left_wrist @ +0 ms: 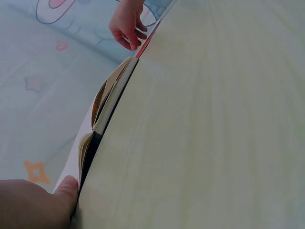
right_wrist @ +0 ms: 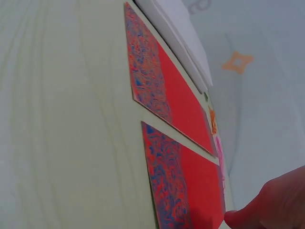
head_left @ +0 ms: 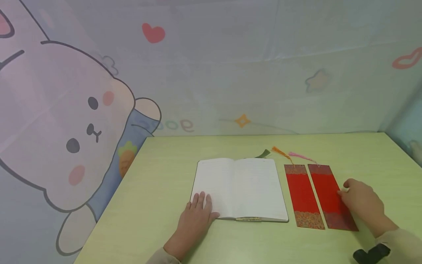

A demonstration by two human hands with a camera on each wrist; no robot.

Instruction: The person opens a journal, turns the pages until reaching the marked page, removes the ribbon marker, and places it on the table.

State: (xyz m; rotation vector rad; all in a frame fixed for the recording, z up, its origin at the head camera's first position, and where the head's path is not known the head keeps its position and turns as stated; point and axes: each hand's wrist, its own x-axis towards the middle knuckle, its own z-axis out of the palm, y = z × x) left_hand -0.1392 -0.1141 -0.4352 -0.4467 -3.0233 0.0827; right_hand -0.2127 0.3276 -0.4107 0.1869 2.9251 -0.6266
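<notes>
"Bookmark [head_left: 326,190], the right one: how does it lie?"

"Flat on the table [head_left: 132,220], long axis pointing away from the person, tassel [head_left: 301,156] end far, leaning left."

"Hands?"

"Right hand [head_left: 363,201] bent at its right edge, pinching or not I cannot tell; left hand [head_left: 196,219] spread on the notebook [head_left: 254,189]."

A notebook [head_left: 255,187] is lying on the counter [head_left: 132,220], the left hand [head_left: 195,220] resting on its near left corner. To its right, a left bookmark [head_left: 303,194] and a right bookmark [head_left: 326,189] are lying side by side, tassels [head_left: 278,150] trailing behind them. The right hand [head_left: 362,200] is sitting at the right bookmark's right edge.
</notes>
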